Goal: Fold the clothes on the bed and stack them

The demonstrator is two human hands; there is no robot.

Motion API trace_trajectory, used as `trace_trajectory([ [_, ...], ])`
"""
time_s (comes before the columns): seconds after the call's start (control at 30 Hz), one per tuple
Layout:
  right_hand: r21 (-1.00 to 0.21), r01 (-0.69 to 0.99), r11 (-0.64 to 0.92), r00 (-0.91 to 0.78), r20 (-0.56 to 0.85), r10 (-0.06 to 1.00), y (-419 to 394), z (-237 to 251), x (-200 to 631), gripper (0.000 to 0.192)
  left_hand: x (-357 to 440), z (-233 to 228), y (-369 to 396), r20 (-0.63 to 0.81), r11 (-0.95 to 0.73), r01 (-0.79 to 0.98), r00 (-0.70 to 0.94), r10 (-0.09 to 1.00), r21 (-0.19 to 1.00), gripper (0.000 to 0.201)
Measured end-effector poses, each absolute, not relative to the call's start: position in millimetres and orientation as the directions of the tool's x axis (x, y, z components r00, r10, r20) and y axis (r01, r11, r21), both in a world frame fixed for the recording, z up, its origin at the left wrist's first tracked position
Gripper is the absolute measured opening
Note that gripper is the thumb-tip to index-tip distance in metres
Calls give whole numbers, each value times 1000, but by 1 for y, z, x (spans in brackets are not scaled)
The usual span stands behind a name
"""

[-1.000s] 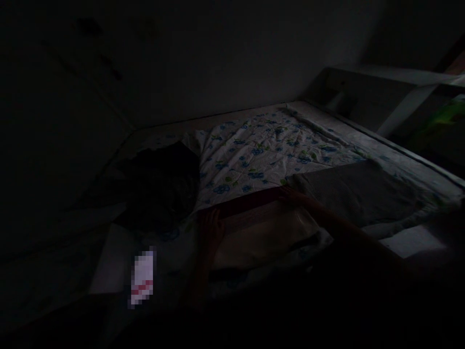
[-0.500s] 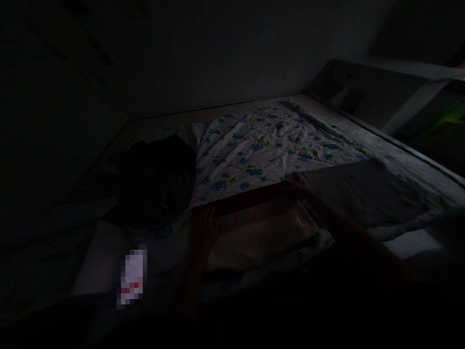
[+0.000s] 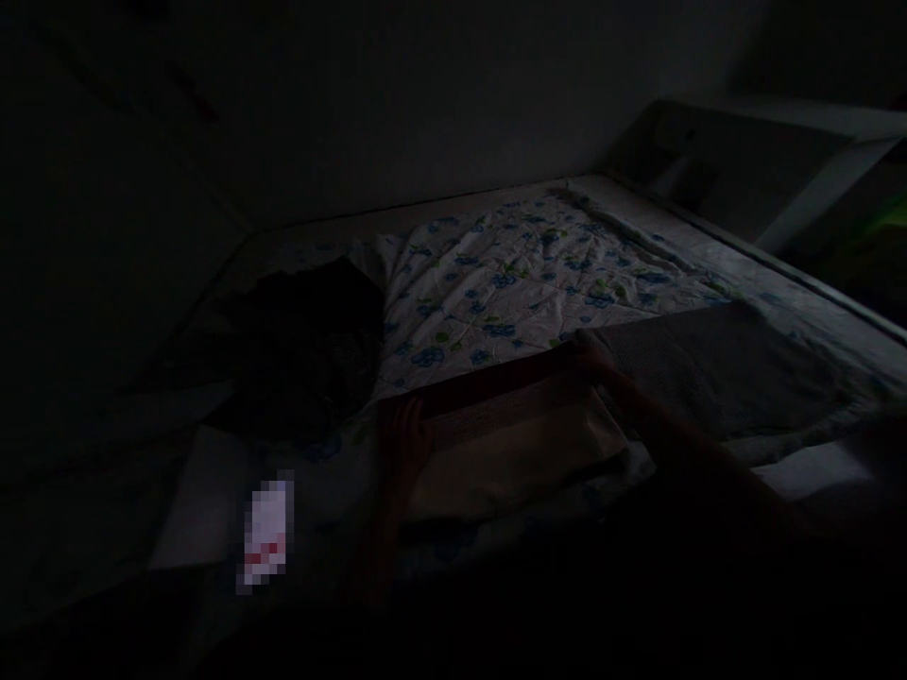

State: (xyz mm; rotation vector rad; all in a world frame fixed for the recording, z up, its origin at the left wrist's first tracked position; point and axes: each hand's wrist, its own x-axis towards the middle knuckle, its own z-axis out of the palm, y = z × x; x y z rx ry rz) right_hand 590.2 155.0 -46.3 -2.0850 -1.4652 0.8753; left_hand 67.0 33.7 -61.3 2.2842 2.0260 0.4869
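Head view, and it is very dark here. At centre frame a folded cloth (image 3: 510, 449), pale and tan, lies on the bed (image 3: 814, 312). Its long axis runs from lower left up toward the right, with a darker band along its far edge.

The left hand (image 3: 401, 436) rests at the cloth's left end, fingers laid on the corner. It looks flat and fairly spread, though the gloom hides whether it pinches the fabric. The right hand (image 3: 591, 364) reaches in from lower right to the far right corner, fingers narrow on the edge. I cannot tell whether it grips or only presses.

My read is that this is a folding step, with both hands set on the two ends of the far edge, squaring the cloth. The next move seems to call for both ends moving together, so the edge stays straight and the layers underneath do not slip.

Around it, a floral sheet (image 3: 510, 283), white with blue flowers, spreads across the middle of the frame behind the cloth. A grey ribbed cloth (image 3: 709, 364) lies just right of the folded one, beside the right wrist. A dark heap of fabric (image 3: 304, 349) sits left of centre. A white sheet of paper (image 3: 205, 501) lies at lower left, with a small blurred-out item on it.
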Motion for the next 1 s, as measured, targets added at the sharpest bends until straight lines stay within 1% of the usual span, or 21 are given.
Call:
trace_trajectory([
  [0.07, -592, 683, -429, 280, -330, 901, 154, -52, 588, 44, 68, -61, 33, 196, -146, 957, 98, 976, 249, 64],
  [0.17, -457, 775, -437, 294, -352, 889, 150, -55, 576, 47, 68, -62, 34, 195, -148, 955, 98, 976, 258, 65],
  [0.23, -384, 830, -404, 302, -299, 905, 146, -54, 566, 53, 68, -64, 34, 201, -150, 954, 99, 975, 258, 65],
  [0.3, -315, 879, -358, 305, -206, 930, 141, -49, 554, 62, 68, -64, 34, 201, -152, 954, 101, 974, 259, 65],
  [0.33, -286, 905, -315, 280, -155, 947, 139, -45, 545, 68, 69, -64, 33, 196, -147, 954, 96, 976, 261, 65],
  [0.4, -257, 949, -181, 161, -98, 982, 134, -38, 517, 76, 70, -64, 32, 180, -132, 954, 84, 980, 270, 66],
  [0.5, -287, 957, 52, -92, -128, 988, 122, -31, 440, 77, 70, -63, 31, 187, -135, 952, 85, 979, 276, 66],
  [0.57, -314, 926, 208, -271, -174, 947, 108, -31, 373, 74, 68, -64, 31, 203, -142, 953, 88, 975, 267, 65],
  [0.63, -348, 858, 377, -446, -141, 884, 93, -33, 310, 71, 65, -66, 32, 208, -148, 953, 94, 974, 263, 64],
  [0.67, -357, 834, 421, -487, -118, 865, 85, -35, 285, 69, 64, -67, 33, 204, -152, 952, 98, 974, 265, 63],
  [0.73, -375, 808, 453, -523, -104, 846, 74, -41, 255, 68, 62, -68, 33, 194, -156, 951, 105, 975, 267, 63],
  [0.8, -405, 787, 466, -540, -86, 837, 70, -48, 253, 68, 62, -68, 33, 185, -155, 953, 108, 977, 262, 64],
  [0.9, -456, 757, 468, -536, -25, 844, 77, -63, 289, 67, 65, -66, 32, 179, -145, 959, 103, 979, 245, 66],
  [1.0, -466, 769, 437, -489, 10, 872, 90, -78, 347, 69, 69, -62, 32, 178, -131, 961, 88, 980, 245, 67],
])
